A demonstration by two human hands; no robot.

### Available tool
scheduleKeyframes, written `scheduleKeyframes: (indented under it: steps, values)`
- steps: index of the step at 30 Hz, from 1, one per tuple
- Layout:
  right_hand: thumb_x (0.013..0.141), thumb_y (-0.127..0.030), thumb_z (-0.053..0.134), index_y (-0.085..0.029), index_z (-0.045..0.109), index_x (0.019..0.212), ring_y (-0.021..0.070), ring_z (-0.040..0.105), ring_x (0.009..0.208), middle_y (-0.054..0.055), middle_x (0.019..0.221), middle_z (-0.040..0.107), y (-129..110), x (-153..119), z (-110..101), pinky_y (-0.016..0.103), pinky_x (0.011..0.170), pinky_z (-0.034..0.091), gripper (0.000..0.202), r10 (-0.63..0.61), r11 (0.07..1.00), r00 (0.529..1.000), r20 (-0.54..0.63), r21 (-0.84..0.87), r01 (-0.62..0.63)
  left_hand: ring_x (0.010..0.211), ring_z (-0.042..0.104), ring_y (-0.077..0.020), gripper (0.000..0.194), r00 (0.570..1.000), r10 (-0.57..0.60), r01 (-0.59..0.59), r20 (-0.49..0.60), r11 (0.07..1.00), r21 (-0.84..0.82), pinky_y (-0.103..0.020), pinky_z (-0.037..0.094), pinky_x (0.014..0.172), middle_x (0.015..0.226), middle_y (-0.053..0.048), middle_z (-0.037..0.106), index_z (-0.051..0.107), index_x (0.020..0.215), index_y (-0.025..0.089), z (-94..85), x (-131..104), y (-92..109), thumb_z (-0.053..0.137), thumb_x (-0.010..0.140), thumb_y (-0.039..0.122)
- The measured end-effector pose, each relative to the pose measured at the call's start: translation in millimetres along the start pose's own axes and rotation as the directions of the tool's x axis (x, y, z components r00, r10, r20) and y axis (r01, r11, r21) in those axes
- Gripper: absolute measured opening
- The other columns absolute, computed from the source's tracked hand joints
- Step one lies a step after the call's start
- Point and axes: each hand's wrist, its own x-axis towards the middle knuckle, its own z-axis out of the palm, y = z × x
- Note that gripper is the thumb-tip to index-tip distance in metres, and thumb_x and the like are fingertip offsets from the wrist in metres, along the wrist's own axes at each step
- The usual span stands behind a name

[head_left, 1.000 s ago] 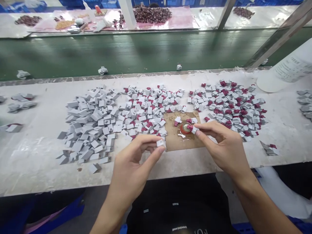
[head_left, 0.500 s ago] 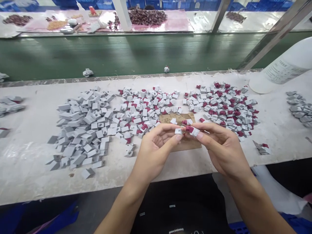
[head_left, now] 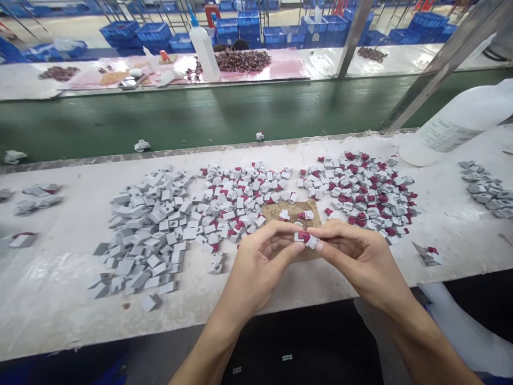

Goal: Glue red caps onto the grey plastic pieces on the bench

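Observation:
Between thumb and fingertips, my left hand (head_left: 260, 262) pinches a small grey plastic block (head_left: 297, 236). My right hand (head_left: 356, 254) pinches a grey-and-maroon plastic piece (head_left: 309, 239). The two parts meet in front of me; whether they are joined I cannot tell. Just beyond my fingers lies a brown cardboard sheet (head_left: 276, 209) with a few small parts on it, one of them a grey-and-maroon piece (head_left: 306, 215). Left of my hands spreads a heap of plain grey blocks (head_left: 148, 224), merging into mixed grey and maroon pieces (head_left: 236, 198).
Another pile of grey-and-maroon pieces (head_left: 360, 187) lies right of the cardboard. A large white bottle (head_left: 449, 125) leans near a slanted metal post (head_left: 417, 80). Behind the table runs a green conveyor belt (head_left: 200, 115) with a few loose parts at its near edge.
The grey block and the grey-and-maroon piece, apart before, are now brought together between my hands. The view has tilted up, showing more blue bins at the back.

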Motion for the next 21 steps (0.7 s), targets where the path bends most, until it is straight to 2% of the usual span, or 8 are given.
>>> scheduleKeyframes:
  steps: [4, 7, 9, 11, 13, 15, 18, 21]
  values:
    - [0.104, -0.034, 0.089, -0.032, 0.098, 0.113, 0.0254, 0.092, 0.108, 0.005, 0.112, 0.094, -15, 10, 2, 0.034, 0.095, 0.078, 0.013, 0.015, 0.997, 0.997, 0.071, -0.08, -0.009, 0.107, 0.088, -0.0217, 0.009, 0.999, 0.039, -0.04, 0.016, 0.993, 0.112, -0.033, 0.074, 0.099, 0.115, -0.004, 0.089, 0.086, 0.113, 0.028, -9.0, 2, 22, 0.082, 0.106, 0.027]
    - [0.105, -0.048, 0.084, -0.028, 0.097, 0.117, 0.0309, 0.092, 0.107, 0.009, 0.117, 0.094, -31, 39, 4, 0.043, 0.092, 0.079, 0.026, 0.092, 0.965, 0.977, 0.191, -0.261, -0.04, 0.106, 0.088, -0.0245, 0.012, 0.997, 0.02, -0.039, 0.076, 0.968, 0.247, -0.036, 0.073, 0.094, 0.113, -0.005, 0.089, 0.084, 0.116, 0.028, -29.9, 16, 46, 0.076, 0.108, 0.032]
    - [0.105, -0.046, 0.083, -0.026, 0.095, 0.123, 0.0322, 0.091, 0.103, 0.011, 0.117, 0.093, -38, 77, 8, 0.047, 0.09, 0.078, 0.029, 0.114, 0.931, 0.97, 0.216, -0.364, -0.028, 0.1, 0.087, -0.0262, 0.015, 0.999, -0.001, -0.012, 0.036, 0.925, 0.38, -0.036, 0.071, 0.085, 0.107, -0.005, 0.088, 0.083, 0.116, 0.028, -49.7, 34, 63, 0.075, 0.107, 0.036]
    - [0.106, -0.031, 0.08, -0.023, 0.092, 0.13, 0.0328, 0.089, 0.107, 0.014, 0.127, 0.091, -38, 131, 17, 0.053, 0.1, 0.075, 0.029, 0.091, 0.886, 0.982, 0.166, -0.464, -0.003, 0.098, 0.085, -0.0272, 0.014, 0.994, 0.019, 0.039, -0.107, 0.854, 0.519, -0.037, 0.067, 0.08, 0.105, -0.006, 0.088, 0.081, 0.113, 0.026, -70.8, 58, 77, 0.075, 0.104, 0.035]
    - [0.104, -0.013, 0.075, -0.019, 0.089, 0.133, 0.0334, 0.085, 0.12, 0.018, 0.145, 0.084, -29, 193, 35, 0.058, 0.118, 0.067, 0.034, 0.049, 0.832, 0.993, 0.109, -0.555, 0.02, 0.104, 0.083, -0.0277, 0.008, 0.961, 0.079, 0.103, -0.266, 0.789, 0.606, -0.037, 0.065, 0.085, 0.108, -0.008, 0.087, 0.078, 0.106, 0.024, -90.4, 87, 86, 0.074, 0.1, 0.027]
    - [0.102, -0.005, 0.075, -0.016, 0.088, 0.13, 0.033, 0.081, 0.131, 0.02, 0.159, 0.075, -16, 252, 60, 0.059, 0.129, 0.058, 0.033, 0.029, 0.796, 0.991, 0.134, -0.602, 0.058, 0.108, 0.081, -0.0274, 0.006, 0.922, 0.124, 0.152, -0.367, 0.754, 0.639, -0.038, 0.064, 0.092, 0.11, -0.009, 0.086, 0.072, 0.099, 0.023, -107.1, 119, 90, 0.072, 0.096, 0.018]
    - [0.108, -0.019, 0.084, -0.019, 0.083, 0.134, 0.0312, 0.077, 0.137, 0.016, 0.16, 0.074, 4, 313, 96, 0.058, 0.124, 0.061, 0.026, 0.028, 0.773, 0.972, 0.233, -0.621, 0.127, 0.103, 0.079, -0.0265, 0.013, 0.891, 0.138, 0.203, -0.433, 0.732, 0.651, -0.041, 0.064, 0.097, 0.104, -0.01, 0.084, 0.066, 0.093, 0.023, -126.5, 165, 87, 0.071, 0.093, 0.012]
    - [0.116, -0.042, 0.078, -0.018, 0.08, 0.134, 0.0275, 0.08, 0.127, 0.01, 0.144, 0.079, 15, 340, 109, 0.05, 0.111, 0.068, 0.031, 0.032, 0.773, 0.953, 0.3, -0.612, 0.167, 0.099, 0.079, -0.026, 0.018, 0.871, 0.13, 0.247, -0.473, 0.717, 0.652, -0.043, 0.064, 0.098, 0.101, -0.009, 0.083, 0.063, 0.092, 0.024, -140.2, 207, 80, 0.073, 0.092, 0.008]
